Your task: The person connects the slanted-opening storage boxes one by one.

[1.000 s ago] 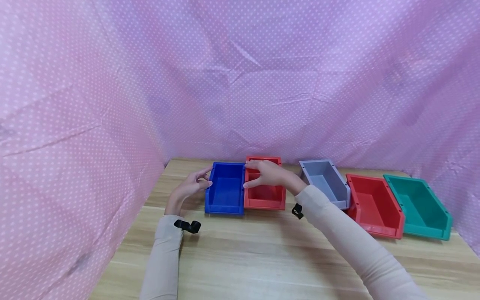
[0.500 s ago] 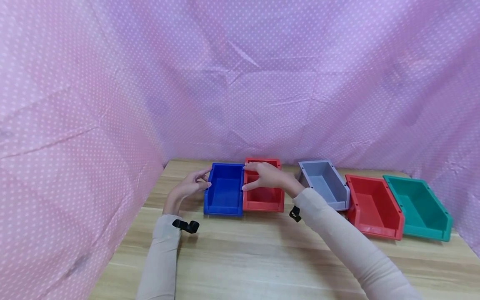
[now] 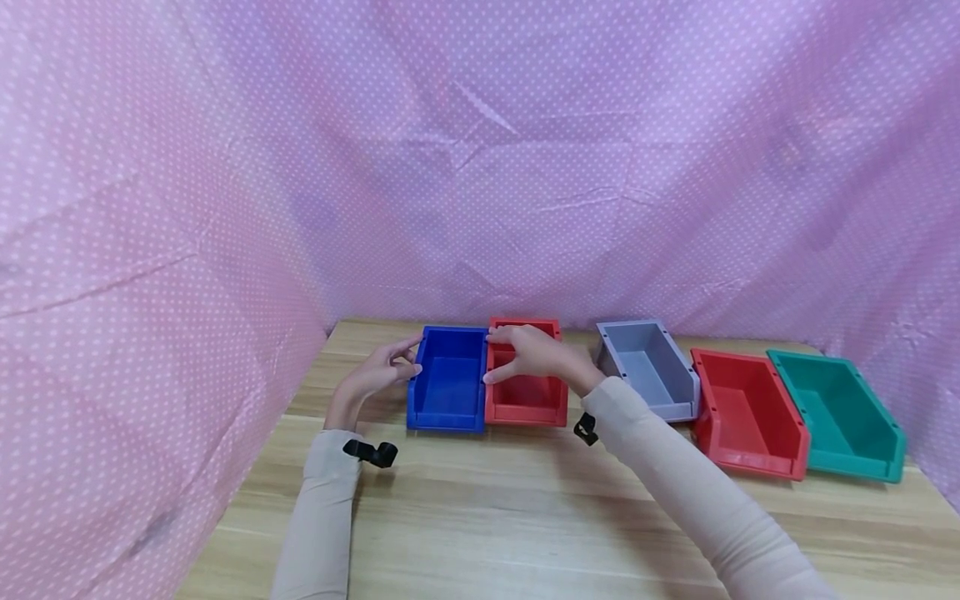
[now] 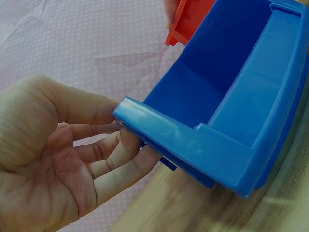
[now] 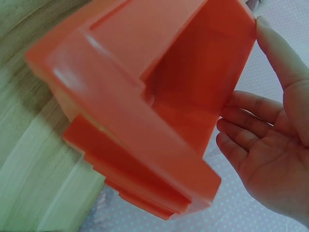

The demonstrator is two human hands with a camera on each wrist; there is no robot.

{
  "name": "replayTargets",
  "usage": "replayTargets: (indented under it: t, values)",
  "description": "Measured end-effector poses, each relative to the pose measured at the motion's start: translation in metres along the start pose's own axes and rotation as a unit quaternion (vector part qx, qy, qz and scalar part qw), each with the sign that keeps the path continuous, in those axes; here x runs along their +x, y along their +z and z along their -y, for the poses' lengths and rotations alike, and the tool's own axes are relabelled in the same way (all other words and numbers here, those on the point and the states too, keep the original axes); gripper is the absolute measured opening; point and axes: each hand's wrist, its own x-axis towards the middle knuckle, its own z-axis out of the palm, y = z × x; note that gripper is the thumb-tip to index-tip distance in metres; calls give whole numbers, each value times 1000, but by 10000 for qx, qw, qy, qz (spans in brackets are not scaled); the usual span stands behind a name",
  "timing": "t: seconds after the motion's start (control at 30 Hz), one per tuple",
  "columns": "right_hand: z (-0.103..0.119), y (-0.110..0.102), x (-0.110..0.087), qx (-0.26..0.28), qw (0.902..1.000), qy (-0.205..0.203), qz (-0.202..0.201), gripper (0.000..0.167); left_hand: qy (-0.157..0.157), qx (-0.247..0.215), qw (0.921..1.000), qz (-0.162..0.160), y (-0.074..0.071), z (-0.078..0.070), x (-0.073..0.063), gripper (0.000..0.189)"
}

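A blue storage bin (image 3: 450, 379) stands on the table with a red storage bin (image 3: 528, 414) against its right side. At the blue bin's left rim, my left hand (image 3: 375, 371) pinches the edge; the left wrist view puts the thumb above the lip and bent fingers beneath it. My right hand (image 3: 532, 350) reaches across the red bin and holds its left rim, where the two bins meet. In the right wrist view, thumb and fingertips (image 5: 234, 125) lie along the red wall. Part of that bin's interior is hidden beneath the hand.
To the right stand a grey bin (image 3: 648, 367), a second red bin (image 3: 746, 408) and a green bin (image 3: 840, 408), in a slanting row on the wooden table (image 3: 480, 517). Pink dotted cloth (image 3: 480, 208) hangs behind and at the sides.
The red bin under my right hand has slid slightly nearer to me along the blue bin, and the hand moved with it. My left hand and the blue bin have barely moved.
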Motion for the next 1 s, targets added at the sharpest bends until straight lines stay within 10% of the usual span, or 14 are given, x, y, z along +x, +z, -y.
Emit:
replayTargets:
  t: [1.0]
  values:
    - [-7, 26, 9, -60, 9999, 119, 46, 85, 145, -159, 9998, 31, 1, 4, -2, 67]
